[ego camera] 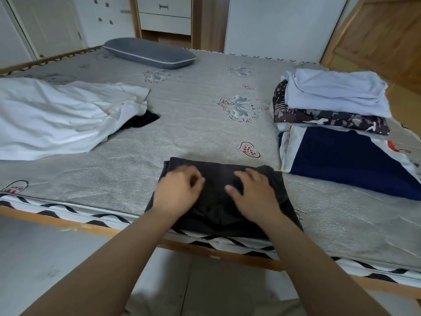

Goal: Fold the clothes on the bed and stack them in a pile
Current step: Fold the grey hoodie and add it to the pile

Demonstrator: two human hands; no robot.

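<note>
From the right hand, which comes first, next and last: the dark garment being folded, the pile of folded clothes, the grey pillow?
From the right hand, in the head view:
1. Dark garment, directly under the hand at the bed's near edge.
2. Pile of folded clothes, farther back on the right side.
3. Grey pillow, at the far end of the bed, to the left.

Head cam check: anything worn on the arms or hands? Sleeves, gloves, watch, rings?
Nothing visible. Both forearms are bare up to the frame edge, no sleeves in view. Left hand and right hand have no gloves, and no watch or bracelet at the wrists. No rings seen, though the left hand is motion-blurred.
</note>
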